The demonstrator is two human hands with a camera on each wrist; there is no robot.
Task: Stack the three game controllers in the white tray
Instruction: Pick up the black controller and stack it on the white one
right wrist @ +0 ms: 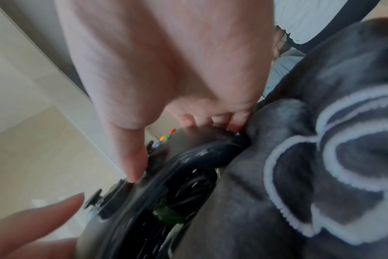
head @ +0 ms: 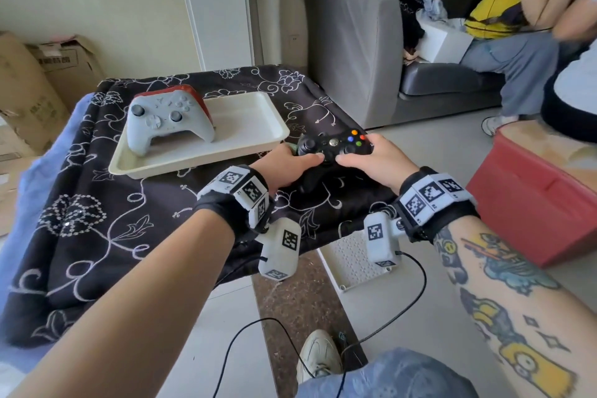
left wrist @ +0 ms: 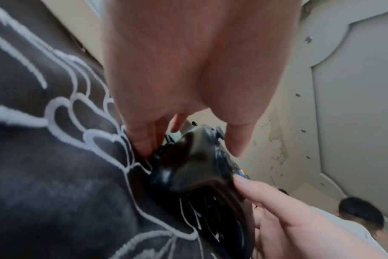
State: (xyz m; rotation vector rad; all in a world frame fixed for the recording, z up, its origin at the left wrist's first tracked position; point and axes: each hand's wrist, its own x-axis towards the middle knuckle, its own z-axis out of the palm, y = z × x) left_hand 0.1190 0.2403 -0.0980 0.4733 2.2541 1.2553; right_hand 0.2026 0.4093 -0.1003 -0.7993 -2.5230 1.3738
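A black controller with coloured buttons sits at the right edge of the cloth-covered table, just right of the white tray. My left hand grips its left handle, thumb on top. My right hand grips its right handle. In the left wrist view the controller sits between thumb and curled fingers. In the right wrist view the black controller has a bundled cable under it. A grey-white controller lies on a red controller in the tray's left part.
A black floral cloth covers the table. A grey sofa stands behind, with a seated person at right. A red box is on the floor to the right. Cardboard boxes stand at left.
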